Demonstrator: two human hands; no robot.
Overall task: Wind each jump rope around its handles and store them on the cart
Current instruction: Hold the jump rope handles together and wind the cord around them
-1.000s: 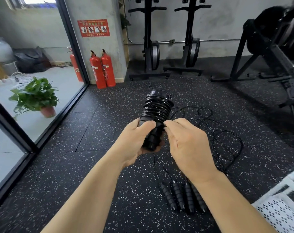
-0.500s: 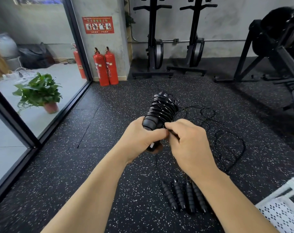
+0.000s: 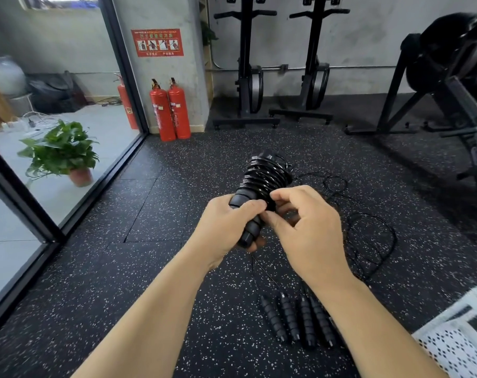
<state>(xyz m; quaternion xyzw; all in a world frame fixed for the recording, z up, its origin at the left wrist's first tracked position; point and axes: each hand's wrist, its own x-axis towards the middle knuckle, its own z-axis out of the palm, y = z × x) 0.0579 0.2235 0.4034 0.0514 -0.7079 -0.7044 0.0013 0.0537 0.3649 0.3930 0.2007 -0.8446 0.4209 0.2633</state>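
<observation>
My left hand (image 3: pixel 226 225) grips the lower part of a pair of black jump rope handles, with black cord wound in many turns round their upper half (image 3: pixel 264 177). My right hand (image 3: pixel 308 227) pinches the cord at the bottom of the winding, thumb and fingers touching the bundle. On the floor below lie several more black ribbed handles (image 3: pixel 297 320) side by side, their loose cords (image 3: pixel 368 238) looping off to the right. A corner of the white mesh cart (image 3: pixel 455 342) shows at the lower right.
Black speckled rubber floor all around. Two red fire extinguishers (image 3: pixel 170 110) stand by a concrete pillar. A potted plant (image 3: pixel 62 154) sits behind glass doors on the left. Black gym machines (image 3: pixel 447 85) stand at the back and right.
The wound bundle has tilted more to the right and my right hand's fingers have shifted onto the bottom of the winding. The view has dropped slightly.
</observation>
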